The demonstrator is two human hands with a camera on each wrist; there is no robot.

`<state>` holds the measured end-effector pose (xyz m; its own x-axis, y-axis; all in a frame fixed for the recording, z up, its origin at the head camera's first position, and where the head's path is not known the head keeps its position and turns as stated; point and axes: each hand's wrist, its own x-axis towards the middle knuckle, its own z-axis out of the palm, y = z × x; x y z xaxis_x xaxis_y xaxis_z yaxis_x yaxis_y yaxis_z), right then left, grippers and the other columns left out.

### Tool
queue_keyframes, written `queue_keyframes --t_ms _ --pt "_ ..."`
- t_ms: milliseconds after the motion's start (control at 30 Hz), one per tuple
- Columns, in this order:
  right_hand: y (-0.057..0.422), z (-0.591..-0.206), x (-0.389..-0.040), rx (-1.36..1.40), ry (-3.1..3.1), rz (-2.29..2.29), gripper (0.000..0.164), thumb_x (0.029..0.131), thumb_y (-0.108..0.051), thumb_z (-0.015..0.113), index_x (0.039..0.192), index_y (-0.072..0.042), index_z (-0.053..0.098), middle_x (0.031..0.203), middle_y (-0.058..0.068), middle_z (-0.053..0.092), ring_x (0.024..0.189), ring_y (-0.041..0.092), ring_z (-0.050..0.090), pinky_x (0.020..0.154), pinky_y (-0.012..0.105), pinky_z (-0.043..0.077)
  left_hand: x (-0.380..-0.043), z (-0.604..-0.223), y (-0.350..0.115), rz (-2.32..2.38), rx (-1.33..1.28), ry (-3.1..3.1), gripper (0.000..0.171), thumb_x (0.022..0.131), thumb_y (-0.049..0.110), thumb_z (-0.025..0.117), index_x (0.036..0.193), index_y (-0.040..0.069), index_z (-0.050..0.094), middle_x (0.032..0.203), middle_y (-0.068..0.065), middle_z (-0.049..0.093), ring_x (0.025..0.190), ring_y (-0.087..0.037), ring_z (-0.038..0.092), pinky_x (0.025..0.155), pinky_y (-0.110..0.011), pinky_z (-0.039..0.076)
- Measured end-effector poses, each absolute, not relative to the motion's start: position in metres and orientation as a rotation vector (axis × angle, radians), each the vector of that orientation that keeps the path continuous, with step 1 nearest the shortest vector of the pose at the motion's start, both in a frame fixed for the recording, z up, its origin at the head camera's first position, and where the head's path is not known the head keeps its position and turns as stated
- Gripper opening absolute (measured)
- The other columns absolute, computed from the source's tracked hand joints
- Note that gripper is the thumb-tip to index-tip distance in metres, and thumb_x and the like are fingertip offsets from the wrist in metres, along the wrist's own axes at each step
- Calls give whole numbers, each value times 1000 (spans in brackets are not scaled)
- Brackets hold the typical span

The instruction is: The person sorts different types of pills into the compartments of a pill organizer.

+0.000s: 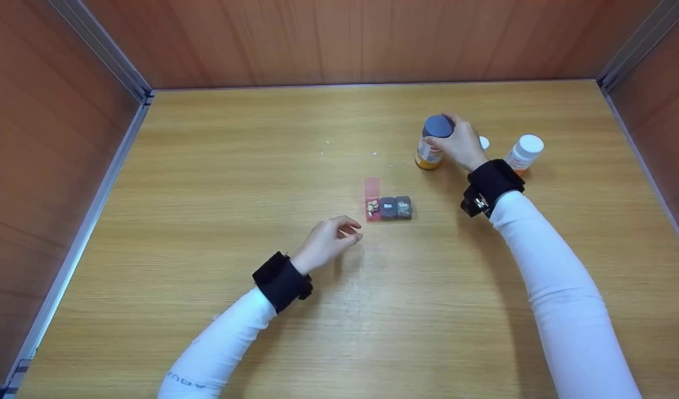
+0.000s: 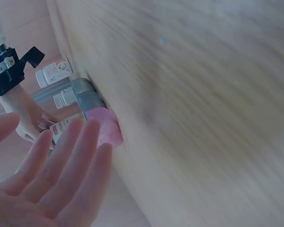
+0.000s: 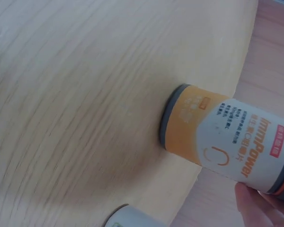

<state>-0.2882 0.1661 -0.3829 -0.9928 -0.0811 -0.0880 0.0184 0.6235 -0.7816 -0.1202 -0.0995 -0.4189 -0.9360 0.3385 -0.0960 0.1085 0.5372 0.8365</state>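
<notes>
My right hand (image 1: 458, 143) grips a supplement bottle (image 1: 430, 151) by its dark cap, thumb and fingers on opposite sides. In the right wrist view the bottle (image 3: 232, 137) shows an orange and white label and its base is right at the tabletop. My left hand (image 1: 325, 244), fingers loosely bent and holding nothing, hovers just left of a small pill organizer (image 1: 388, 207). The organizer's pink compartment (image 1: 373, 215) has its lid (image 1: 371, 187) flipped back and contains several pale tablets. Its two grey compartments have their lids down.
A white bottle (image 1: 525, 152) stands right of my right hand; a second white bottle (image 1: 484, 143) is partly hidden behind that hand. Several tiny white bits (image 1: 374, 153) lie mid-table. Wood-patterned panels (image 1: 339, 44) wall the table at the back and both sides.
</notes>
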Motion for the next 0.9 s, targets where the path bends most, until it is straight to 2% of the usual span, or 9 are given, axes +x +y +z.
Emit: queue_keyframes --t_ms 233,400,467,533,600,733,800,900 --pt "168 -381 -290 -43 2703 -1270 75 81 -27 63 139 -5 21 138 18 32 123 27 35 99 37 33 -124 -418 -97 1313 388 2540 24 84 12 57 103 -4 59 95 -14 63 84 -26 59 77 -32 47" --pt "166 -375 -283 -46 2696 -1177 86 80 -28 63 142 -8 6 143 20 17 127 31 26 101 42 28 -130 -417 -94 1290 393 2536 24 85 13 56 103 -3 59 97 -14 63 86 -25 59 78 -32 47" --pt "165 -373 -274 -93 2783 -1139 88 79 -26 64 142 -9 5 142 22 14 127 34 24 102 44 26 -132 -417 -94 1290 383 2543 24 85 12 57 103 -3 59 96 -14 63 86 -25 59 78 -32 47" --pt "163 -371 -260 -177 2935 -1102 84 79 -22 66 141 -8 11 140 24 15 126 37 23 102 46 23 -133 -418 -95 1297 362 2551 24 85 13 57 103 -3 60 96 -14 63 86 -25 59 79 -33 46" --pt "160 -370 -245 -320 3110 -1080 75 78 -15 66 137 -4 22 135 26 23 123 38 27 102 47 22 -134 -418 -96 1308 343 2558 24 84 12 57 103 -2 60 95 -14 63 86 -25 59 78 -33 47" --pt "151 -371 -217 -687 3267 -996 50 75 -4 66 120 5 46 120 26 42 111 38 40 96 47 31 -143 -415 -97 1317 287 2562 25 84 12 58 104 -2 59 94 -14 63 85 -24 59 76 -31 47" --pt "146 -376 -208 -818 3193 -933 42 74 -2 67 112 7 52 114 25 48 105 37 45 91 45 36 -151 -412 -97 1314 247 2565 26 84 12 58 106 -2 59 94 -14 63 84 -24 58 74 -30 48" --pt "135 -386 -200 -898 2986 -781 43 74 -6 68 113 7 53 112 24 51 103 35 48 89 43 40 -164 -408 -96 1317 205 2581 28 84 12 57 108 -2 57 94 -15 62 85 -25 58 73 -30 48"
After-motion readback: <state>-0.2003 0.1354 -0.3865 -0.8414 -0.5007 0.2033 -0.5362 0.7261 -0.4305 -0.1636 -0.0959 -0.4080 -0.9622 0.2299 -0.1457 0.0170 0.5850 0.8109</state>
